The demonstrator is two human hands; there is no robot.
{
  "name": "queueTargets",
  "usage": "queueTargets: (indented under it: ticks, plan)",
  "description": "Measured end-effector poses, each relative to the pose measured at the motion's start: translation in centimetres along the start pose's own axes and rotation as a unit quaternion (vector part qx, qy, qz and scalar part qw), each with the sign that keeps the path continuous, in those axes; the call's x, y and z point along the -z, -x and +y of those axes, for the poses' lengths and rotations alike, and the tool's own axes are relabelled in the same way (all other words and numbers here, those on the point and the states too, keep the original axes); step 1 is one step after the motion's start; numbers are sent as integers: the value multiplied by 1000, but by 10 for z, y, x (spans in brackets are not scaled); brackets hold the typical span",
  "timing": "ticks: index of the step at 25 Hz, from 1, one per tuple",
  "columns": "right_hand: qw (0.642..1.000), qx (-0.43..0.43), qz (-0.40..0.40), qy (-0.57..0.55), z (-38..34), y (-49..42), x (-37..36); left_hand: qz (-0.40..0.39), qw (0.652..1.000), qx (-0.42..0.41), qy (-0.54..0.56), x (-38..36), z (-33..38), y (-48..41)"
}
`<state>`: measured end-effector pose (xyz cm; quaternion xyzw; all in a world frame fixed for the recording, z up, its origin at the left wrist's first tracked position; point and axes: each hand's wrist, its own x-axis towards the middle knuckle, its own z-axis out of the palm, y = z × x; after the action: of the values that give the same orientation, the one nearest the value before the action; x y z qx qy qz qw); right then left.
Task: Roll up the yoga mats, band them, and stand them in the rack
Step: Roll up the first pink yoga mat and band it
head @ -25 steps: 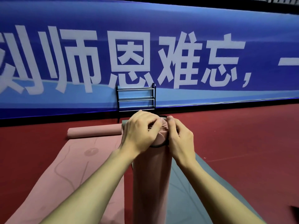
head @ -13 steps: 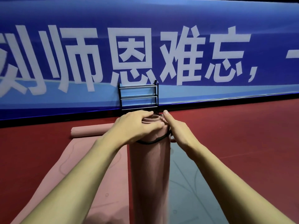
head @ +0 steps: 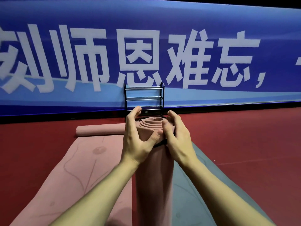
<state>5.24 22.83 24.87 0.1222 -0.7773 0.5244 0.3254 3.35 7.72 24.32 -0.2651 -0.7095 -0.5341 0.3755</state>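
**Pink roll banded high, both hands closed round its top**

Pink foam, wound tight: the rolled mat (head: 154, 176) stands on end directly in front of the person, spiral end face up. A thin black band (head: 160, 144) circles it a little below the top edge, and only a short arc of it shows between the hands.

The left hand (head: 135, 139) has its grip closed on the roll's left side, thumb pressed to the near face and fingers curving up around the far side. The right hand (head: 178, 137) grips the right side, thumb on the rim of the end face and fingers wrapped behind.

A flat pink mat (head: 81, 168) lies to the left of the roll and a grey-green mat (head: 195, 176) to the right, both spread on the red floor (head: 244, 144). A second roll (head: 101, 130) lies on its side at the far end of the flat pink mat. I cannot tell whether it is banded. The rack (head: 145, 98), black with silver rails, stands against the blue banner (head: 211, 22), beyond the upright roll and well apart from it.

The likely trouble is the band's height. So near the rim, it could ride up and slip off if the hands drag upward, and the outer wrap would spring loose. No band shows lower down, so the bottom may flare when the roll is lifted. The end face looks stepped, so pressing on it could push the core through.
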Motion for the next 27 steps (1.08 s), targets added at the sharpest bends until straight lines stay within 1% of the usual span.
queueTargets:
  ticks: [1,3,8,12,13,15,17,19,21,23,24,25,26,27]
  plan:
    - [1000,-9,2,-6,0,1,-3,6,999,37,20,-2,1,5]
    - [999,-27,-8,-20,1,5,-10,10,996,85,32,-2,-3,12]
    - [994,-67,-85,-10,6,29,-21,12,989,140,51,12,-13,19]
    - [994,-55,-94,-26,4,39,-27,17,977,190,94,27,-17,21]
    - [993,-63,-89,-32,3,44,-30,11,975,193,106,30,-20,22]
    - [992,-86,-86,-37,-1,55,-31,-28,973,198,119,36,-25,27]
    - [991,-91,-96,-35,-1,61,-25,-71,971,206,99,44,-26,34]
    - [993,-79,-86,-24,0,53,-13,-91,980,172,43,50,-25,37]
    - [996,-45,-71,-9,-3,37,-2,-103,986,115,-56,48,-17,34]
    - [997,-9,-77,-12,-10,24,1,-84,984,59,-146,40,-6,33]
    - [997,-4,-74,-21,-13,20,-1,-69,982,32,-174,36,-3,33]
    - [998,-10,-64,-29,-13,17,-3,-61,981,19,-182,32,-2,36]
    - [998,-19,-53,-33,-13,15,-4,-61,983,28,-169,28,-2,39]
    - [998,-33,-48,-36,-13,14,-5,-67,986,58,-142,25,-2,41]
